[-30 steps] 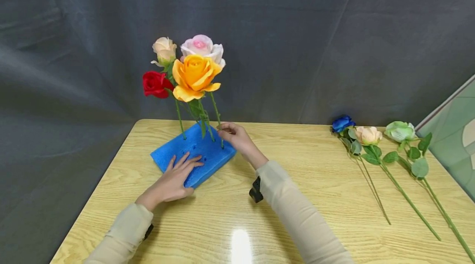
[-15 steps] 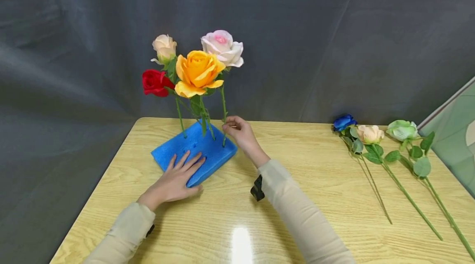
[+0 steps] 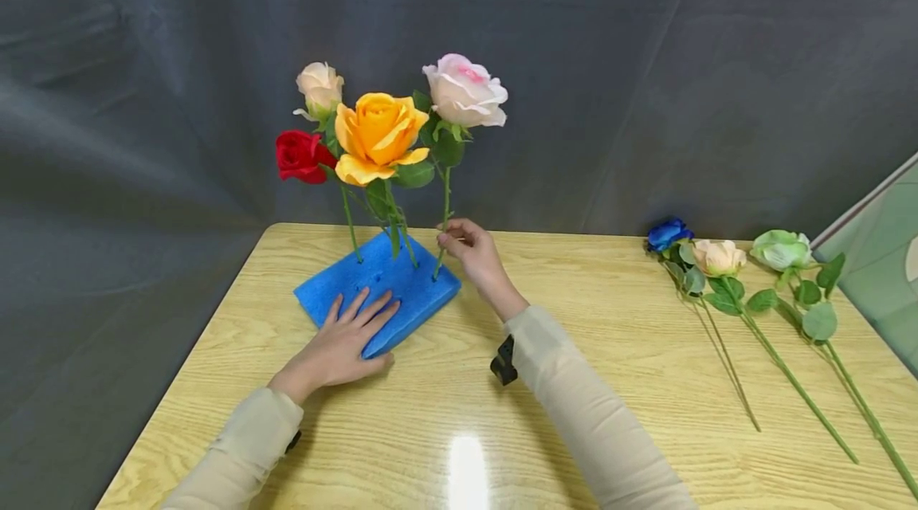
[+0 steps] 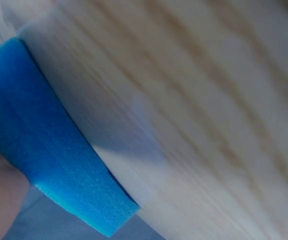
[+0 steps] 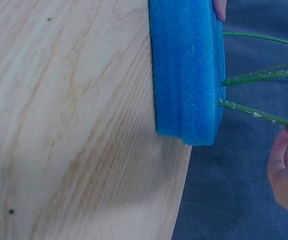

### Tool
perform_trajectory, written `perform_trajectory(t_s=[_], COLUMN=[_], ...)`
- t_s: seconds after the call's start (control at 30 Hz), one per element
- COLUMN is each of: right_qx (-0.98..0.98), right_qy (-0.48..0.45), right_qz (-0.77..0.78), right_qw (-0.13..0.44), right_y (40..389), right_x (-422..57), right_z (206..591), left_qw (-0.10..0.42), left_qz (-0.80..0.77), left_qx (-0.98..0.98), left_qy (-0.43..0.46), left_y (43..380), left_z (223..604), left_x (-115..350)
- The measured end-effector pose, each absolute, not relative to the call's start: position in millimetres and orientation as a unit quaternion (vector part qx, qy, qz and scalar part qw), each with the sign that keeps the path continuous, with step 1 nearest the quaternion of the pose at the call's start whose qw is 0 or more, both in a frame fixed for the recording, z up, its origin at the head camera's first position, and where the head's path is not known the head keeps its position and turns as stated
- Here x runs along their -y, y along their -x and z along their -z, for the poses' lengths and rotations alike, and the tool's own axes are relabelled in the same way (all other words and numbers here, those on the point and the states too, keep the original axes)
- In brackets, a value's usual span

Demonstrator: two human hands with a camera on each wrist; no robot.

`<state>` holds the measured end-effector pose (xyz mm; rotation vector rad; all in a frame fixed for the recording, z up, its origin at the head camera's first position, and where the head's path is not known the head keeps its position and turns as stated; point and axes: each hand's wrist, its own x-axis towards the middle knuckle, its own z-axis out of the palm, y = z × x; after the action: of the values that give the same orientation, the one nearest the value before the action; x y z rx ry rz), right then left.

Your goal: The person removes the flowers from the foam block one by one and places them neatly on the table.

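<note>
A blue foam block lies at an angle on the table, with several artificial roses standing in it. My left hand rests on its near left part, fingers spread and straight. With thumb and fingertips my right hand pinches the stem of the pink-white rose, whose lower end sits in the block's right part. An orange rose, a red rose and a cream rose stand to its left. In the right wrist view, green stems come out of the foam's top face.
On the right of the wooden table lie a blue rose, a peach rose and a green-white rose, stems toward the front. A dark curtain hangs behind. A pale green panel stands at the right edge.
The pink-white rose has swung to the right, out from behind the orange rose, with my right hand moving slightly right on its stem. My left hand has stayed on the foam.
</note>
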<state>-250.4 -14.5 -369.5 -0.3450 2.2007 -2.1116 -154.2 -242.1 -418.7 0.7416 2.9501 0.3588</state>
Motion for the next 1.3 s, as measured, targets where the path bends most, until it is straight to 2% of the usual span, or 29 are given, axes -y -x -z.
perform_trajectory(t_s=[0.57,1.3], right_qx=[-0.675,-0.764], right_qy=[0.116,0.141], right_qz=[0.729,0.628], right_qw=[0.002,0.047], right_y=[252.9,241.9], right_x=[-6.3,-83.5], right_z=[347.3,337.6], left_qw=[0.038,0.042], left_qz=[-0.116,-0.111], left_qx=[-0.962,-0.963], left_qy=[-0.243,-0.242], left_y=[154.0,153.2], left_z=[419.4,418.5], left_x=[243.2,242.2])
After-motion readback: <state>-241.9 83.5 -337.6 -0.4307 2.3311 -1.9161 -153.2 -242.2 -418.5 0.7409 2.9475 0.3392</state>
